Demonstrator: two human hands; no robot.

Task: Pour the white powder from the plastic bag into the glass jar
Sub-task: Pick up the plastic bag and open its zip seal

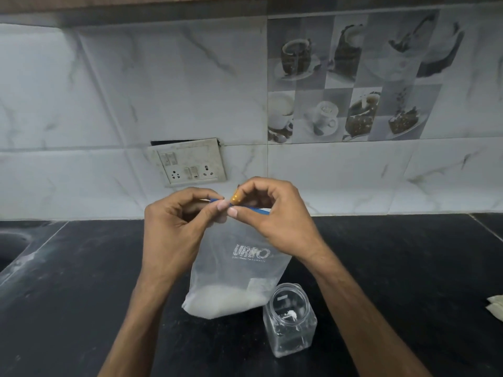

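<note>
Standing upright on the black countertop (81, 281), the clear plastic bag (239, 270) holds a low heap of white powder (226, 303) settled in its bottom, with pale printed lettering across its front. Along its top edge runs a blue zip strip (258, 210) with a small orange slider (235, 198) on it. The left hand (177, 224) pinches the strip near its left end between thumb and curled fingers, closed tight on it. The right hand (275, 219) is curled the same way, its fingertips gripping the strip right at the orange slider, so that the two thumbs nearly touch above the bag's mouth. Whether the seal is parted at all cannot be told.

Just beside the bag's lower right corner stands the glass jar (290, 319), upright and lidless, clear, with a trace of white at the bottom. It sits close to the bag; whether they touch is unclear.

Behind the hands, a white switch and socket plate (187, 161) hangs askew on the marbled wall tiles (109, 104). Further right, a tile panel printed with coffee cups (351, 77) fills the wall.
</note>
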